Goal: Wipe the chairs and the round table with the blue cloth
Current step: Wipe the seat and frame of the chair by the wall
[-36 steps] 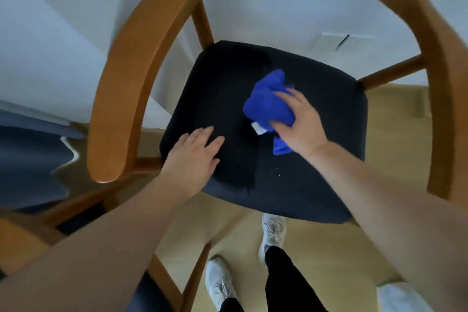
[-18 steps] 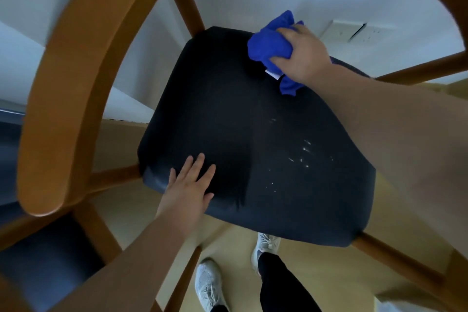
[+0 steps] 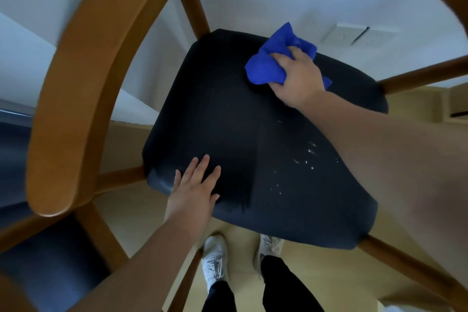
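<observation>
At the far left a dark blue surface (image 3: 15,159) runs out of frame, too cropped to identify. Next to it the chair's curved wooden armrest (image 3: 76,99) sweeps up and over the top of the view, its upper arc cut off by the frame edge. Below it a second dark seat (image 3: 50,268) shows only in part behind a wooden leg.

The left hand (image 3: 193,195) lies flat, palm down, on the near left edge of the dark seat cushion (image 3: 240,134), its fingers (image 3: 202,167) straight and slightly spread, holding nothing. White specks (image 3: 304,159) are scattered over the cushion to the right of centre.

Beneath the seat's front edge, two white shoes (image 3: 215,258) and dark trouser legs stand on the pale floor (image 3: 316,273); the right shoe is partly hidden by the cushion.

Further right, the right hand (image 3: 296,78) presses the bunched blue cloth (image 3: 266,63) onto the far right part of the cushion, fingers curled down around it so their tips are hidden in the folds. A corner of cloth peeks out past the wrist. The right forearm covers the cushion's right edge. On the wall behind sits a pale socket plate (image 3: 359,35), blurred.
</observation>
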A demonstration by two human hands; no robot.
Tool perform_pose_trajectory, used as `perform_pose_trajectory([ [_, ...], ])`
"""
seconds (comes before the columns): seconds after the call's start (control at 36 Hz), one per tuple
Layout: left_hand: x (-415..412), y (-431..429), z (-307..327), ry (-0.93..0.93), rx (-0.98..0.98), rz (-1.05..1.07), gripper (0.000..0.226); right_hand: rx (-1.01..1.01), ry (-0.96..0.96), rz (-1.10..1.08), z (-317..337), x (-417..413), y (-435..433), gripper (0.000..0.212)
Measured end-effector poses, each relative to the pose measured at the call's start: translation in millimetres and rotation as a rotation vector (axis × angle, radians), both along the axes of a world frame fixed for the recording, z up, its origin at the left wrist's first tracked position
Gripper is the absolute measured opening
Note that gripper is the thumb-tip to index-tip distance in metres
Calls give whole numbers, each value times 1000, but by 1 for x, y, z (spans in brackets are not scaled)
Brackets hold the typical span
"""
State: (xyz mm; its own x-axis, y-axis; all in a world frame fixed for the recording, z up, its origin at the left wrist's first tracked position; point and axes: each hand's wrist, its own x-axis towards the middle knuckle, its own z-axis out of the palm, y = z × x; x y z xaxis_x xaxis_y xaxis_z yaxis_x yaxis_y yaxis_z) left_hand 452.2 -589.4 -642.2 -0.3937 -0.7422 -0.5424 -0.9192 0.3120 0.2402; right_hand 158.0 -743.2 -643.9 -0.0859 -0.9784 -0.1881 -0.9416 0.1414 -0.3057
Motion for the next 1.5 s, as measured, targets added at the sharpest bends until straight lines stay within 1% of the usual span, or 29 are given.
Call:
perform_pose_trajectory([
  [0.11,4,-6,-1,48,1,-1,58,-10,-2,-13,-1,16,34,59],
  [0.25,7,-5,-6,74,9,-11,59,34,0,-32,2,40,79,59],
  [0.39,10,-7,-10,99,2,-21,60,85,-14,-19,9,60,130,64],
  [0.53,10,-8,-7,109,14,-35,60,97,-51,1,17,82,186,60],
  [0.72,8,-6,-3,56,-33,-56,60,90,-79,99,20,102,257,66],
  [0.92,1,1,1,-39,-100,-86,61,75,-54,245,25,91,275,60],
  [1.0,-3,3,6,-24,-116,-100,57,38,-71,287,31,78,271,61],
  [1.06,-6,4,9,-10,-116,-121,54,11,-112,265,39,68,257,61],
  [1.14,-12,6,11,12,-122,-149,51,-27,-163,187,51,51,224,64],
  [1.22,-19,7,12,18,-134,-152,51,-38,-172,58,59,29,182,68],
  [1.28,-25,8,11,6,-135,-164,52,-61,-148,-15,59,10,153,69],
  [1.33,-31,8,8,13,-130,-162,53,-89,-102,-37,58,-9,124,68],
  [1.5,-42,11,-3,-20,-137,-176,52,-87,32,29,41,-60,44,63],
])
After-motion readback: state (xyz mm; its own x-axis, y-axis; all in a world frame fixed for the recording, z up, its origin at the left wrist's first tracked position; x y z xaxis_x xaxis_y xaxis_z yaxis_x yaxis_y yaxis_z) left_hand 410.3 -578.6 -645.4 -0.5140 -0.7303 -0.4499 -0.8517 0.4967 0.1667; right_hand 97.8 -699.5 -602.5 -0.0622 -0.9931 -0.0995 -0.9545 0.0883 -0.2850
